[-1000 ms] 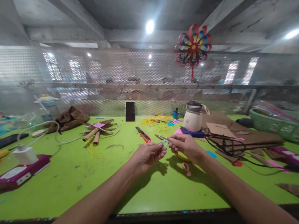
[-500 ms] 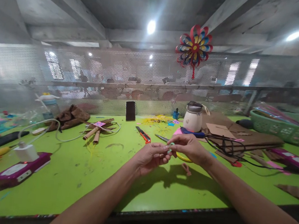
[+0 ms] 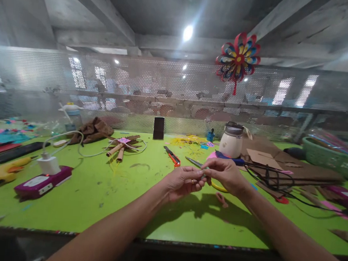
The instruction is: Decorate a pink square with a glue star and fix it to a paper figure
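Over the green table, my left hand (image 3: 187, 180) and my right hand (image 3: 225, 174) meet fingertip to fingertip. Both pinch a small pale-green piece (image 3: 204, 173), mostly covered by the fingers, so its kind does not show. Beneath the right hand lie scissors (image 3: 218, 187) with yellow handles, their blades pointing to the far left. A small pinkish-brown curled strip (image 3: 222, 199) rests on the table below that hand. An orange utility knife (image 3: 172, 156) lies just beyond the left hand.
A phone (image 3: 158, 128) stands upright at the back. Rolled brown paper pieces (image 3: 121, 150), a purple power strip (image 3: 44, 181) and a yellow glue gun (image 3: 4, 169) are leftward. To the right are a white jar (image 3: 231, 142), brown sheets (image 3: 296, 165) and a green basket (image 3: 328, 159).
The view has turned slightly left, so everything sits further right in the picture. My hands stay together on the small green piece, which is now more covered by the fingers.
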Available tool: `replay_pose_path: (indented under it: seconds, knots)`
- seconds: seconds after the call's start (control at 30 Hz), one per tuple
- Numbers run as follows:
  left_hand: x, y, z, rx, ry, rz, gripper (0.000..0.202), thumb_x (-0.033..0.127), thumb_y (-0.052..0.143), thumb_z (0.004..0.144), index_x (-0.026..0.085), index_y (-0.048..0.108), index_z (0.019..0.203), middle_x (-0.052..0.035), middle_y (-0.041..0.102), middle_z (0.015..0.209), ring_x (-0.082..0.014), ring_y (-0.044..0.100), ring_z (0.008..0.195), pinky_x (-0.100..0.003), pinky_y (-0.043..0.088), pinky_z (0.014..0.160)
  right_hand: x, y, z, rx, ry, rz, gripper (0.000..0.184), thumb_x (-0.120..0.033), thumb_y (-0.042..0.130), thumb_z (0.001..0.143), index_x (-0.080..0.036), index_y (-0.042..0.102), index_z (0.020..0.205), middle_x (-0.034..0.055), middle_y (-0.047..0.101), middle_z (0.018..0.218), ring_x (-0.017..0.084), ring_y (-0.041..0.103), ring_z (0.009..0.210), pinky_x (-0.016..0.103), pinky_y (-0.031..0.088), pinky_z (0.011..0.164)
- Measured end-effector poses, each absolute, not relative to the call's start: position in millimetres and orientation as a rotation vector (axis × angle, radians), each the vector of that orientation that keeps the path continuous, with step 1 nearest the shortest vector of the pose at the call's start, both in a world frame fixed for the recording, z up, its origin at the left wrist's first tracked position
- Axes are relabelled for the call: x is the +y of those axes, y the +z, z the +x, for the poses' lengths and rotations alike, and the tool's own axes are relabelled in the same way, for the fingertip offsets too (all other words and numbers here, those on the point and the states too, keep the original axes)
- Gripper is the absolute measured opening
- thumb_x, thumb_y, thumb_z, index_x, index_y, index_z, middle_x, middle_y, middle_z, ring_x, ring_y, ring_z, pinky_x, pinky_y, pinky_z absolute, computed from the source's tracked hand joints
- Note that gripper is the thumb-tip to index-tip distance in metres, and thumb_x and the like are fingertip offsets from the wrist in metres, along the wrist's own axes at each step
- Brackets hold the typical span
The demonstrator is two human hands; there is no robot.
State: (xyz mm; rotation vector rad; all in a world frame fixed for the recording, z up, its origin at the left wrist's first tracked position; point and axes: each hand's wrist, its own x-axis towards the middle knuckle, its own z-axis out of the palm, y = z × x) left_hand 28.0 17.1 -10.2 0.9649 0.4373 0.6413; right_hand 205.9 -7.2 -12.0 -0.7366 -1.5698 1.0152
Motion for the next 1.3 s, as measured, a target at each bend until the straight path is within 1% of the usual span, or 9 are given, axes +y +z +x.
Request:
replay_pose_path:
  seconds: [0.17,0.37,0.57,0.7,0.83,0.93,1.0,1.1,1.3]
  knots:
    - [19,-11,28,0.457,0.639,0.972,0.003,0.009,0.065,0.077,0.007,0.064,0.076,-0.0061,0.064,0.071,-0.0061,0.060,0.058,-0.013,0.048,0.056,-5,-13,207,-1.571,1.050,-0.765,0.015,-0.027,0.074,0.070,-0.014,0.070,0.078,0.0013,0.065,0.059,0.010,0.057,0.050,0.023,0.048,0.048]
    - [20,-11,27,0.509,0.625,0.994,0.005,0.006,0.069,0.072,0.007,0.064,0.074,-0.0056,0.065,0.069,-0.0063,0.060,0.057,-0.015,0.048,0.058,-3,-13,207,-1.561,1.044,-0.838,0.020,-0.031,0.075,0.068,-0.013,0.071,0.078,0.0006,0.063,0.057,0.008,0.053,0.048,0.024,0.045,0.049]
    - [23,-16,28,0.601,0.644,1.070,0.006,0.009,0.071,0.072,0.006,0.066,0.074,-0.0056,0.064,0.067,-0.0058,0.058,0.056,-0.016,0.046,0.056,-3,-10,206,-1.596,0.975,-0.914,0.023,-0.033,0.076,0.066,-0.013,0.071,0.076,0.0002,0.061,0.057,0.009,0.051,0.049,0.024,0.042,0.049]
    - [21,-16,31,0.693,0.704,1.063,0.005,0.006,0.069,0.072,0.007,0.065,0.071,-0.0044,0.064,0.064,-0.0057,0.057,0.055,-0.016,0.046,0.057,-2,-12,205,-1.604,0.967,-0.940,0.023,-0.035,0.075,0.067,-0.013,0.070,0.074,0.0001,0.061,0.057,0.008,0.050,0.049,0.024,0.040,0.049]
    - [20,-13,33,0.723,0.743,1.063,0.006,0.005,0.067,0.073,0.008,0.064,0.069,-0.0031,0.062,0.060,-0.0059,0.057,0.054,-0.016,0.046,0.056,5,-19,207,-1.498,1.110,-0.908,0.029,-0.040,0.071,0.072,-0.011,0.069,0.074,0.0010,0.060,0.058,0.008,0.050,0.049,0.023,0.040,0.049]
    - [21,-13,32,0.733,0.771,1.031,0.005,0.004,0.068,0.073,0.007,0.065,0.070,-0.0035,0.062,0.061,-0.0061,0.057,0.054,-0.016,0.047,0.056,9,-22,210,-1.362,1.267,-0.857,0.035,-0.045,0.068,0.074,-0.011,0.069,0.081,0.0027,0.061,0.064,0.009,0.054,0.053,0.024,0.041,0.050]
    - [22,-14,31,0.715,0.780,1.010,0.005,0.003,0.067,0.072,0.006,0.065,0.070,-0.0041,0.062,0.062,-0.0062,0.057,0.054,-0.016,0.047,0.055,9,-22,211,-1.354,1.303,-0.843,0.034,-0.042,0.071,0.072,-0.011,0.069,0.086,0.0029,0.063,0.068,0.010,0.056,0.057,0.025,0.043,0.053]
    - [24,-16,30,0.652,0.760,1.014,0.004,0.003,0.067,0.072,0.006,0.066,0.070,-0.0043,0.062,0.062,-0.0061,0.057,0.055,-0.015,0.046,0.054,5,-18,210,-1.435,1.241,-0.878,0.033,-0.034,0.077,0.066,-0.012,0.070,0.089,0.0023,0.064,0.069,0.009,0.055,0.058,0.026,0.045,0.057]
    - [22,-16,29,0.594,0.695,1.028,0.002,0.004,0.070,0.071,0.005,0.068,0.071,-0.0041,0.062,0.064,-0.0053,0.057,0.056,-0.014,0.046,0.055,-3,-10,206,-1.490,1.175,-0.858,0.024,-0.032,0.077,0.065,-0.013,0.070,0.078,0.0006,0.064,0.063,0.008,0.054,0.054,0.025,0.044,0.054]
